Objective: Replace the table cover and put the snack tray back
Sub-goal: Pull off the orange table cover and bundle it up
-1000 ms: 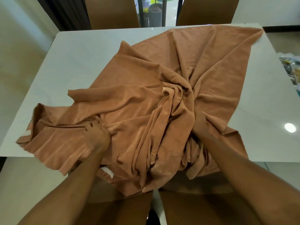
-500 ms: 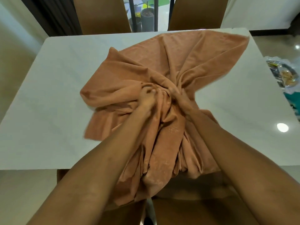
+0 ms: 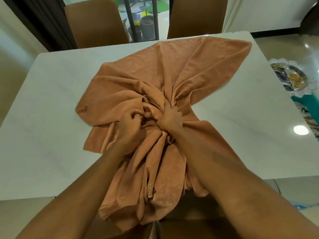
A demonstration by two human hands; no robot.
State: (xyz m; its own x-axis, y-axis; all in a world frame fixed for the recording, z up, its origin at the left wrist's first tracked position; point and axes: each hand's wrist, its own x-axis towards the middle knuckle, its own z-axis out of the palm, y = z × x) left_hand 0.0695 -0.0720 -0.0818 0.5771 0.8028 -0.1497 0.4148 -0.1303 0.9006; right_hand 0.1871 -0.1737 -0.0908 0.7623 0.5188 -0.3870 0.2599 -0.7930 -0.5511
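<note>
An orange-brown table cover [image 3: 155, 71] lies bunched on the white table [image 3: 51, 104], its near part hanging over the front edge. My left hand [image 3: 129, 121] grips a gathered fold near the cloth's middle. Right beside it, my right hand [image 3: 170, 118] clutches another bunch of folds that radiate out from the fist. The snack tray [image 3: 291, 78], silvery with a lacy rim and some food on it, sits off the table at the right edge of view.
Two brown chairs [image 3: 96, 23] stand at the table's far side, before a glass door with potted plants outside. Another brown chair [image 3: 189, 228] is below me at the near edge. A teal object [image 3: 309, 102] lies under the tray at the right.
My left hand has come from the cloth's left edge to the middle, gathering the cover inward. The cloth's spread has shrunk, and my right hand has pushed further into the folds.
</note>
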